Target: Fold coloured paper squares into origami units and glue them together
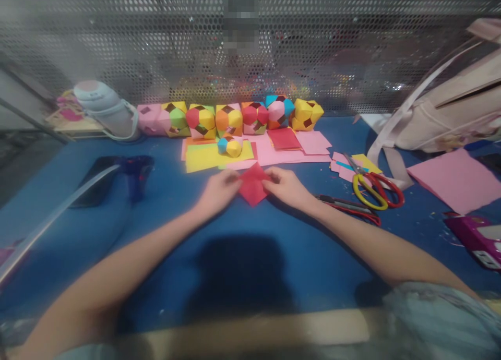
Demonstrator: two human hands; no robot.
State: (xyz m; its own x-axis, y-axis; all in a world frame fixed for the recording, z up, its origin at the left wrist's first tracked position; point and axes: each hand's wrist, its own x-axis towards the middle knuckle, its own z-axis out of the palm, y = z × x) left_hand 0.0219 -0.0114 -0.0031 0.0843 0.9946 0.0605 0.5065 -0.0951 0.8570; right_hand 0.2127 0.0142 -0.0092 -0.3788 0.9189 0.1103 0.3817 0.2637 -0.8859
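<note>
A red square of paper [253, 187], turned so that a corner points toward me, is held between my two hands over the blue tabletop. My left hand [219, 190] pinches its left corner with thumb and fingers. On the opposite corner, my right hand [287, 188] has a similar pinch. Faint crease lines cross the paper. Just beyond it lie yellow paper sheets [199, 159] and pink paper sheets [274, 156], with a small multicoloured paper ball [230, 146] on top and a red paper stack [284, 139] to the right.
Folded paper balls [229, 120] line the back by a perforated metal screen. Scissors [370, 188] and pliers-like red-handled tools [352, 208] lie right, near pink paper [456, 180] and a magenta device [475, 237]. Left are a glue gun [136, 175], a white bottle [105, 109] and a dark phone-like slab [96, 181].
</note>
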